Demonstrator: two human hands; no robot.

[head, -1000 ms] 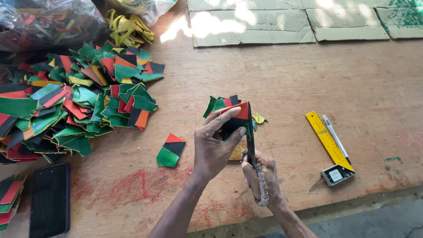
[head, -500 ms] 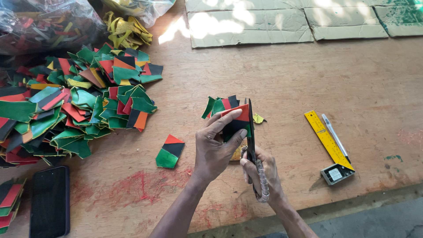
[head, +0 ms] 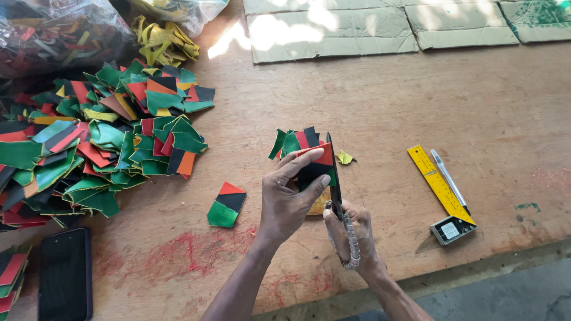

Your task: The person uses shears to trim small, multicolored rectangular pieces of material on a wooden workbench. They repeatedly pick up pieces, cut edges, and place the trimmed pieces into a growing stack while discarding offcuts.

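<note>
Head camera view: the left hand (head: 285,199) pinches a red, black and green patchwork piece (head: 314,166) upright on the wooden table (head: 386,113), while the right hand (head: 352,233) is clenched around a knife (head: 334,178) whose dark blade rests against the piece's right edge. Compared with a second ago, both hands have barely shifted (the trimming seems ongoing). A small yellow offcut (head: 344,157) lies just beyond the blade; a trimmed piece (head: 226,204) sits left of the grip.

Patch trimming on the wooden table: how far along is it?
Looks done: one patch lies apart, and a few lie behind the hands. In hand: the left hand pinches a red, black and green piece while the right hand runs shears along its edge. Seemingly left: the large heap.
</note>
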